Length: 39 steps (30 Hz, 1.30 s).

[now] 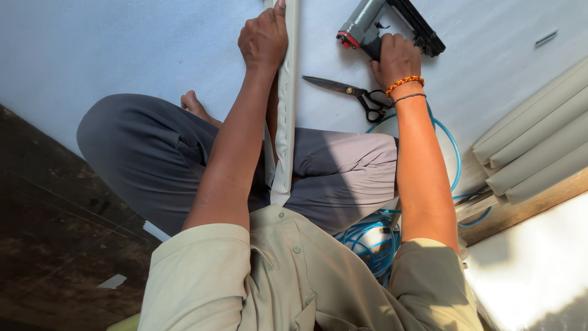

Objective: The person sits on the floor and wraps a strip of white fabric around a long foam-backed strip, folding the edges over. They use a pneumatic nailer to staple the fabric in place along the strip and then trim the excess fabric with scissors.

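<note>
Two hands are working over the pale blue sheet (92,43) here. Starting left, the left hand (263,38) is pressing down on the long fabric-covered strip (286,122), fingers curled narrow against its left edge, thumb lying up along it; the strip is running from the top edge down across the lap. Moving right, black-handled scissors (349,92) are lying shut on the sheet, just beside the right wrist. The right hand (396,58) is gripping the pneumatic staple gun (386,21), fingers wrapped tight around its handle. Blue air hose (373,239) is coiling beside the knee, and covered strips (533,147) are stacked far right.
</note>
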Each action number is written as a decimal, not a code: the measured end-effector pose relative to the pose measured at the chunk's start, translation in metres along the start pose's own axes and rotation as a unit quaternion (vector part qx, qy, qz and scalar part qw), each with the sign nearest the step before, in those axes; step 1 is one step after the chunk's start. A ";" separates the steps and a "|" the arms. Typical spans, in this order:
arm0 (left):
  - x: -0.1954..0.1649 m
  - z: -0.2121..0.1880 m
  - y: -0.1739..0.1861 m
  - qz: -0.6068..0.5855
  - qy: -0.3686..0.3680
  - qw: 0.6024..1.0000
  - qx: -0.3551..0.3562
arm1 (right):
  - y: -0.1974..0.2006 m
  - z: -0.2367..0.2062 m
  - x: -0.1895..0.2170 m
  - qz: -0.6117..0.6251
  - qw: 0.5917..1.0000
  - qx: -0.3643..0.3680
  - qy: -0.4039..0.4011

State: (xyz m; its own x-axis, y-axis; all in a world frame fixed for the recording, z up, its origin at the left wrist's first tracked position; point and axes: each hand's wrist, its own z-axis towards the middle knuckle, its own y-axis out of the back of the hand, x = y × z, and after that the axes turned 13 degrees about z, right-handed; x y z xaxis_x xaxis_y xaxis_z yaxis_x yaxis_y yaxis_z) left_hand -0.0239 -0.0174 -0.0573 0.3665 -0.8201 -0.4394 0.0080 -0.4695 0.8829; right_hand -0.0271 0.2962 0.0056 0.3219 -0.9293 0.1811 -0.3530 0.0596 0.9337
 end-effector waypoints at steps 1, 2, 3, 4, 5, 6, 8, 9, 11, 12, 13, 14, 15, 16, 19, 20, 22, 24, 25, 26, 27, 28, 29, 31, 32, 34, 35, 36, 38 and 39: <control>-0.001 -0.001 0.001 0.002 0.002 1.000 0.009 | 0.008 0.002 -0.002 0.020 1.000 -0.008 0.013; -0.002 -0.003 0.002 0.002 -0.001 1.000 0.010 | 0.022 0.001 -0.004 0.040 0.999 -0.013 0.024; -0.003 -0.002 0.002 0.002 -0.005 1.000 0.008 | 0.037 0.004 -0.004 0.061 0.997 -0.019 0.037; -0.004 -0.002 0.003 0.003 -0.009 1.000 0.006 | 0.054 0.005 -0.002 0.094 0.995 -0.019 0.028; -0.004 -0.003 0.003 -0.005 -0.017 1.000 -0.006 | 0.075 0.003 0.002 0.127 0.992 -0.015 0.016; -0.004 -0.004 0.002 -0.011 -0.024 0.999 -0.019 | 0.095 0.003 0.008 0.160 0.987 -0.011 0.004; -0.003 -0.002 0.002 -0.021 -0.036 0.998 -0.044 | 0.135 0.013 0.029 0.195 0.980 0.023 0.043; -0.003 -0.003 0.001 -0.024 -0.040 0.998 -0.052 | 0.151 0.017 0.044 0.214 0.974 0.041 0.061; -0.003 -0.003 0.001 -0.030 -0.045 0.996 -0.064 | 0.175 0.035 0.075 0.189 0.974 0.097 0.084; -0.004 -0.002 0.002 -0.031 -0.044 0.996 -0.066 | 0.181 0.042 0.092 0.176 0.972 0.123 0.095; -0.005 -0.004 0.003 -0.032 -0.042 0.996 -0.065 | 0.185 0.049 0.108 0.145 0.974 0.120 0.128; -0.005 -0.005 0.004 -0.031 -0.036 0.997 -0.064 | 0.186 0.061 0.122 0.116 0.973 0.117 0.163; -0.007 -0.004 0.005 -0.028 -0.032 0.997 -0.066 | 0.187 0.071 0.135 0.087 0.970 0.111 0.198; -0.007 -0.003 0.005 -0.026 -0.029 0.997 -0.067 | 0.187 0.076 0.146 0.069 0.974 0.129 0.173; -0.007 -0.002 0.005 -0.048 -0.014 0.999 0.013 | 0.189 0.092 0.170 0.018 0.977 0.173 0.122; -0.006 -0.002 0.005 -0.043 -0.031 0.999 -0.013 | 0.189 0.096 0.176 0.003 0.976 0.179 0.120; -0.003 -0.003 0.003 -0.031 -0.066 0.995 -0.063 | 0.190 0.103 0.187 -0.018 0.974 0.186 0.130; 0.000 -0.003 0.003 -0.050 -0.067 0.995 -0.054 | 0.189 0.108 0.196 -0.032 0.970 0.189 0.152; 0.001 -0.004 0.002 -0.060 -0.066 0.995 -0.048 | 0.188 0.111 0.201 -0.057 0.968 0.209 0.129; 0.002 -0.005 0.003 -0.063 -0.062 0.996 -0.031 | 0.188 0.113 0.205 -0.083 0.964 0.229 0.105; 0.003 -0.005 0.003 -0.065 -0.060 0.996 -0.013 | 0.188 0.112 0.208 -0.109 0.959 0.248 0.080; 0.004 -0.004 0.004 -0.068 -0.059 0.996 0.002 | 0.188 0.112 0.210 -0.083 0.962 0.250 0.070; 0.003 -0.004 0.005 -0.068 -0.072 0.995 -0.012 | 0.191 0.111 0.209 -0.058 0.965 0.247 0.059; 0.005 -0.002 0.006 -0.064 -0.095 0.993 -0.040 | 0.194 0.109 0.208 -0.038 0.965 0.254 0.051; 0.006 -0.002 0.007 -0.059 -0.098 0.992 -0.051 | 0.195 0.108 0.207 -0.043 0.961 0.267 0.052; 0.006 -0.001 0.008 -0.048 -0.104 0.991 -0.075 | 0.194 0.103 0.205 -0.032 0.960 0.265 0.080; 0.007 -0.001 0.008 -0.050 -0.100 0.991 -0.067 | 0.193 0.099 0.204 -0.014 0.962 0.251 0.104; 0.007 -0.001 0.008 -0.051 -0.097 0.992 -0.060 | 0.192 0.096 0.203 0.004 0.964 0.236 0.126; 0.006 -0.001 0.007 -0.051 -0.097 0.993 -0.050 | 0.190 0.095 0.204 -0.012 0.963 0.246 0.107; 0.006 0.000 0.007 -0.050 -0.098 0.993 -0.046 | 0.189 0.095 0.205 -0.020 0.963 0.251 0.096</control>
State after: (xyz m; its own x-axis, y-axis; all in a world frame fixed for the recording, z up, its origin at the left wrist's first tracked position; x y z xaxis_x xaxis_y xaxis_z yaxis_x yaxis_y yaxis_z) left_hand -0.0213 -0.0255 -0.0533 0.1720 -0.8229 -0.5415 0.1228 -0.5275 0.8407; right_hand -0.1117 0.0823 0.1902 0.4842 -0.8393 0.2474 -0.7019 -0.2038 0.6825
